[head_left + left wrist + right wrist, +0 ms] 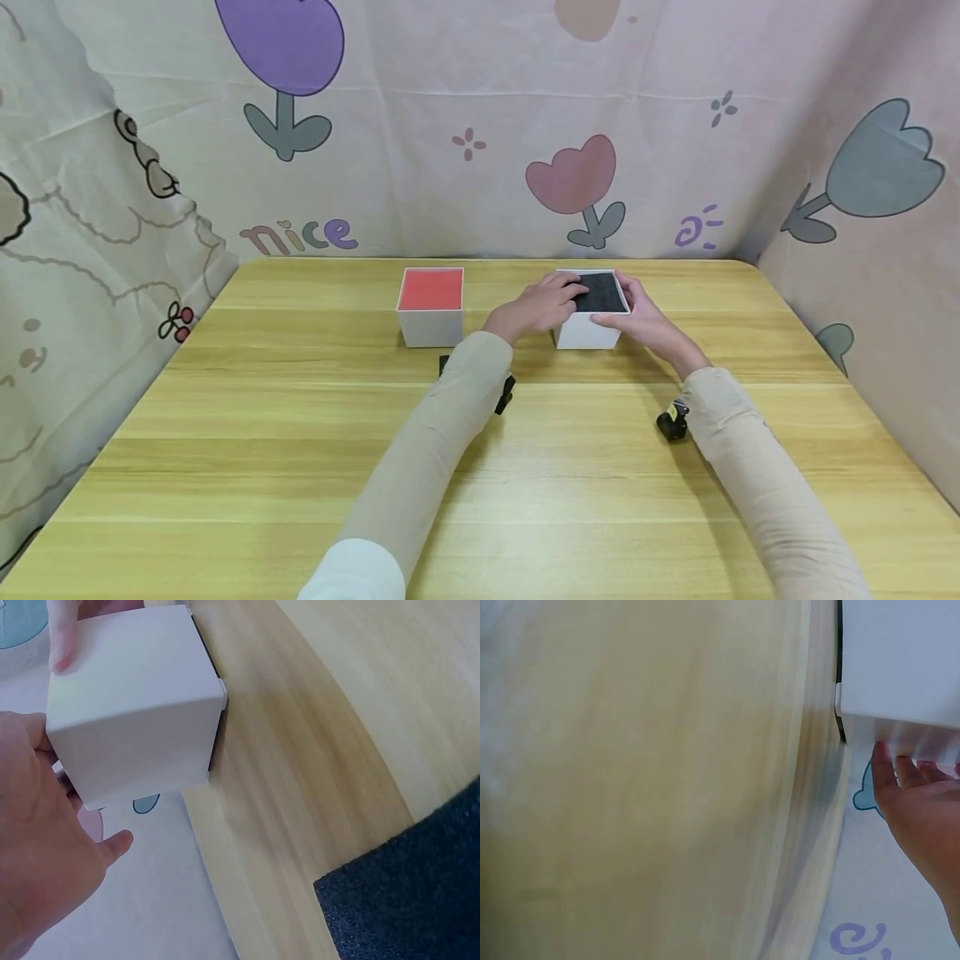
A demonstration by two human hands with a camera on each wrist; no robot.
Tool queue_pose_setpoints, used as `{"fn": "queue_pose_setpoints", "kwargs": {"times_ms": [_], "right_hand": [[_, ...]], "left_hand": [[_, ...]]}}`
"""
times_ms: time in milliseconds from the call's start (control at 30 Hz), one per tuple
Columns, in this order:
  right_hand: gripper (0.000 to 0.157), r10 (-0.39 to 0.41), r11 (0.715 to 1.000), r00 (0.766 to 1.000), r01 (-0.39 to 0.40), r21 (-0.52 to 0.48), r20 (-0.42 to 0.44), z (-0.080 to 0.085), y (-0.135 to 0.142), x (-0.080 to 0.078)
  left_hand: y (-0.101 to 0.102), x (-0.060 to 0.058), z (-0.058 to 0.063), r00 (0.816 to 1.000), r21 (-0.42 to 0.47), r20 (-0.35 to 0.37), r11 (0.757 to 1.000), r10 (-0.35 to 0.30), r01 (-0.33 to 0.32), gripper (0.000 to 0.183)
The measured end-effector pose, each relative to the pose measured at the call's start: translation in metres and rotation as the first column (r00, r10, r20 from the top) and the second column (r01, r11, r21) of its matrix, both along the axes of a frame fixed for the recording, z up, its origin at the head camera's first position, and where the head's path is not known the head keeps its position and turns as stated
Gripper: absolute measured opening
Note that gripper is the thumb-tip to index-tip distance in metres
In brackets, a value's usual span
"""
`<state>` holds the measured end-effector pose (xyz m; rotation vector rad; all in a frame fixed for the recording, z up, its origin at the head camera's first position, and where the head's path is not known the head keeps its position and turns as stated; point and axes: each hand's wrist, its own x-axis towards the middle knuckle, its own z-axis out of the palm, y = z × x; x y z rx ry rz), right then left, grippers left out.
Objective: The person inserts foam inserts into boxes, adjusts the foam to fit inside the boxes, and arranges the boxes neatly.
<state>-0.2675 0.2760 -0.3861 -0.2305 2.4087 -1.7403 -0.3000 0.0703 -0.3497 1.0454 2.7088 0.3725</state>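
Note:
A white square box (587, 333) with a black top surface (602, 293) stands at the back right of the table. My left hand (542, 305) reaches over its left side, with fingers on the black surface. In the left wrist view, the left thumb (116, 846) sticks out away from the box, and the other fingertips are hidden behind it. My right hand (647, 322) grips the box's right corner, thumb on the front face and fingers along the right side. The right wrist view shows those fingers (883, 769) touching the side wall.
A second white box (432, 329) with a red top (431, 289) stands to the left on the wooden table (262, 417). A printed cloth (420, 183) hangs behind the table and along both sides. Small black devices sit at both wrists.

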Motion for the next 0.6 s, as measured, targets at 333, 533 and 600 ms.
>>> {"fn": "queue_pose_setpoints", "kwargs": {"times_ms": [333, 533, 600], "right_hand": [[0.092, -0.001, 1.0, 1.0, 0.001, -0.002, -0.003, -0.004, 0.0, -0.001], [0.093, -0.017, 1.0, 0.999, 0.017, -0.001, -0.032, -0.002, -0.001, 0.0], [0.093, -0.02, 1.0, 0.999, 0.02, -0.008, -0.035, -0.002, 0.0, 0.0]], "left_hand": [[-0.005, 0.004, -0.008, 0.993, -0.025, -0.115, 1.0, 0.007, -0.01, 0.047], [-0.032, 0.015, -0.004, 0.978, -0.001, -0.21, 1.0, -0.015, 0.015, 0.046], [-0.043, 0.019, -0.001, 0.976, 0.007, -0.218, 1.0, -0.023, 0.025, 0.044]]}}
